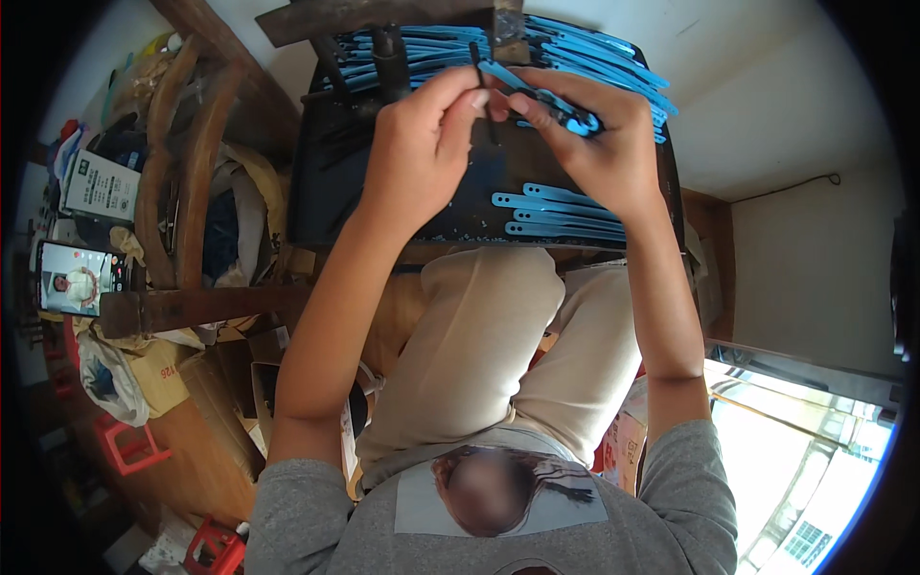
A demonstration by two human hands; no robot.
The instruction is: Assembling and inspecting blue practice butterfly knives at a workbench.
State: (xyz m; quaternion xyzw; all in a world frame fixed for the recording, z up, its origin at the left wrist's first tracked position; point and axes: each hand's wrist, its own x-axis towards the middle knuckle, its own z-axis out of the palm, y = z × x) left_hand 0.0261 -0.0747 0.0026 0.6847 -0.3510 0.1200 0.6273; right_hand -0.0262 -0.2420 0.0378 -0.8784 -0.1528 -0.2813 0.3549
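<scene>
My left hand [422, 144] is closed, pinching a thin dark rod [475, 59] that stands nearly upright between thumb and fingers. Close beside it, my right hand [609, 134] is wrapped round a flat light-blue strip [504, 75] and a dark-and-blue piece [580, 122] in the palm, whose kind I cannot make out. The strip's end points toward the rod; whether they touch I cannot tell. Both hands are over a black tabletop [383, 206]. Several blue strips [556, 216] with small holes at their ends lie below my right hand.
Many more blue strips [599, 62] are piled along the table's far side. A dark metal fixture [388, 62] rises at the back left. A wooden frame [196, 182], a phone [72, 278] with a lit screen and a red stool [131, 443] are at the left.
</scene>
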